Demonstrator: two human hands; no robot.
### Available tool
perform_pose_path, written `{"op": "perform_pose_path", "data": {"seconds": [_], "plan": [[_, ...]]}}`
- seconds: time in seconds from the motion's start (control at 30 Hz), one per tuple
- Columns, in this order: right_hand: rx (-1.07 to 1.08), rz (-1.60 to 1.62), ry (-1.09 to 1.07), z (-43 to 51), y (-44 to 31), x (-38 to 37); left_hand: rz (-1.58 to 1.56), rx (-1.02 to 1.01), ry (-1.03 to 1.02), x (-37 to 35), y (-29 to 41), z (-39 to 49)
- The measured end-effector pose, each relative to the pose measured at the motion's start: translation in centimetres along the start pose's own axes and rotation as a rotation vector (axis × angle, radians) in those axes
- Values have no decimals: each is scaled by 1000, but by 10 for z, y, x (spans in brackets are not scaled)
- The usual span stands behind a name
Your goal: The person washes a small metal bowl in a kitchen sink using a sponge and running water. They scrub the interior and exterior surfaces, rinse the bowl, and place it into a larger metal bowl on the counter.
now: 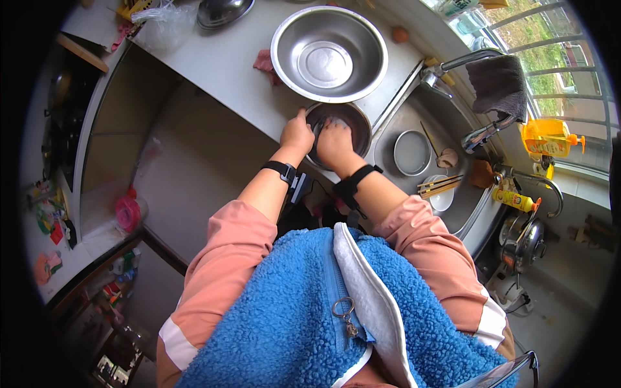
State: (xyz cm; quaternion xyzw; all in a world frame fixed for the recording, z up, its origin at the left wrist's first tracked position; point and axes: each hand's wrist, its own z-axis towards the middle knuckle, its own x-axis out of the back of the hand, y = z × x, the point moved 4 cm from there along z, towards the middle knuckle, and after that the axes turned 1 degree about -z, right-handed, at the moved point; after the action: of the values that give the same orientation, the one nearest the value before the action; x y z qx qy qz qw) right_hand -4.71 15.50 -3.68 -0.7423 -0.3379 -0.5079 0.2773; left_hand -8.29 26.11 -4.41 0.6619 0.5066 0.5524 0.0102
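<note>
A smaller metal bowl (361,123) stands at the counter's front edge, close below a large, empty stainless steel basin (329,53). My left hand (297,133) holds the small bowl by its left rim, the thumb along the rim. Inside the bowl is my right hand (335,140), fingers down on something pale and greyish; what it is, and whether the fingers grip it, cannot be told. A pinkish cloth (265,63) lies on the counter, partly beside the large basin.
Right of the bowls, the sink (395,114) holds a round metal pan (412,153), a white bowl (440,200) and chopsticks (439,187). A grey towel (498,85) hangs on the faucet. A dark lid (224,12) and plastic bag (167,26) lie at the upper left.
</note>
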Motion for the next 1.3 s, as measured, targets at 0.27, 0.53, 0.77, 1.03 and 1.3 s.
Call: {"op": "perform_pose_path", "data": {"seconds": [0.27,0.53,0.77,1.03,1.3], "plan": [[49,-147,53,0,18,-2,-15,-15,18,0,-1,-2],[-91,-46,19,-10,43,-11,-9,3,7,3,2,-3],[167,8,65,3,7,-2,-36,-9,19,1,1,-2],[-86,-161,-90,-11,38,4,-27,10,0,1,2,-3],[161,-84,123,-1,18,-6,-21,-3,12,1,2,-1]]}}
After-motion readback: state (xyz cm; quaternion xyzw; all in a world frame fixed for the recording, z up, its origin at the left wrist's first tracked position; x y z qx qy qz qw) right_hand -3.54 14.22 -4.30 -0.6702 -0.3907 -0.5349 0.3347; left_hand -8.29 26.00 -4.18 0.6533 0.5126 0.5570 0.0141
